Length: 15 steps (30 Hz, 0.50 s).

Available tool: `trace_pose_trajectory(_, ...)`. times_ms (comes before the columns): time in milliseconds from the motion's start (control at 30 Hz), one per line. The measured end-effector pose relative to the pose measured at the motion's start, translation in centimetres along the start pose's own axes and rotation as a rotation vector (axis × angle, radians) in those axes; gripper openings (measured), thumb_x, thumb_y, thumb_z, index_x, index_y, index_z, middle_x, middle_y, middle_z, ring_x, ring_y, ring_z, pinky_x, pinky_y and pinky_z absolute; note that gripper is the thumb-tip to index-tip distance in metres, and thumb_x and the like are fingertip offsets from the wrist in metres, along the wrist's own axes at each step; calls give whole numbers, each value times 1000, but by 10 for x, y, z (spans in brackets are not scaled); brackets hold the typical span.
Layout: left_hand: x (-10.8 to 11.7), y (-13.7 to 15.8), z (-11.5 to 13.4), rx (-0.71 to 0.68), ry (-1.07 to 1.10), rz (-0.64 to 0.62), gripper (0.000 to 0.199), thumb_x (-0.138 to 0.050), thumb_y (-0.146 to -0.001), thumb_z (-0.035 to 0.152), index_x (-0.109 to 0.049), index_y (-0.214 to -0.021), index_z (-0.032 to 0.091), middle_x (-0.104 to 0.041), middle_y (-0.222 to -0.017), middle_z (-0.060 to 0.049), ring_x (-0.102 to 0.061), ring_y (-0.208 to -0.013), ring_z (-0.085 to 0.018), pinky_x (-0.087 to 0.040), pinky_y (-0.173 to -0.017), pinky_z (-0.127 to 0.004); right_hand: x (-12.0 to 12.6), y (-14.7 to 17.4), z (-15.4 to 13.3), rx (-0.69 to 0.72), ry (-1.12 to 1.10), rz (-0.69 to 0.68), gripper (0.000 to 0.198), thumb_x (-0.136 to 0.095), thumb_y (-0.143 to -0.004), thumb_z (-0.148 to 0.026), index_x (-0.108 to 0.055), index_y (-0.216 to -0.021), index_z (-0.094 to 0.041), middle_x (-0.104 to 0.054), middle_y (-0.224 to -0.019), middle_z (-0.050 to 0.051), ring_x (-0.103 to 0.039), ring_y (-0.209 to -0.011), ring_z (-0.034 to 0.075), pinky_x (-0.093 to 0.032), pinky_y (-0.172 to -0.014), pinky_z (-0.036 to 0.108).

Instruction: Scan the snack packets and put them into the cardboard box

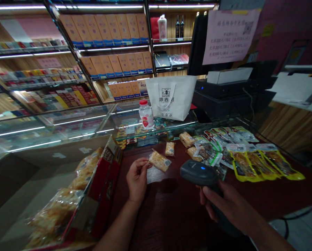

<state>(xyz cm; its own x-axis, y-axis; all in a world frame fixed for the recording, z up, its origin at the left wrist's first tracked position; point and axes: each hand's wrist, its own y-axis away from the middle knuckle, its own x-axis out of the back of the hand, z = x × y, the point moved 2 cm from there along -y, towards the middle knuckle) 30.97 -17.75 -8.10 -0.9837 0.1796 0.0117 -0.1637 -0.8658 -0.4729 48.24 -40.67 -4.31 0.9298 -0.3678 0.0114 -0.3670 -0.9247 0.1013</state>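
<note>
1. Red carton [103,181] of wrapped pastries, at the left edge of the dark desk [168,216].
2. Left hand [137,179], fingers pinched on one end of a clear-wrapped pastry packet [159,160], held just above the desk.
3. Right hand [230,205], closed around a barcode scanner [200,173], head near the packet.
4. Yellow-edged snack packets [257,162], lying at right.

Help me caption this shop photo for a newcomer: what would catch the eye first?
The dark scanner with its blue light, gripped by the right hand at centre, aimed toward a small snack packet pinched in the left hand. Right of them, yellow-edged snack packs fan across the dark counter. Behind, a white tote bag and a red-capped bottle stand on the glass case.
</note>
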Motion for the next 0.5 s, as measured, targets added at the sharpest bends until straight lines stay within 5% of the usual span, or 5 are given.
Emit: trace_pose_trajectory(500, -2, 5, 6, -4, 42, 1, 11, -70, -81, 26, -64, -74, 19, -69, -91, -5, -68, -79, -17, -61, -70, -31, 0, 3, -3, -22, 23, 10, 60, -60, -86, -78, -61, -80, -19, -65, -69, 2, -56, -46, 14, -45, -45, 25)
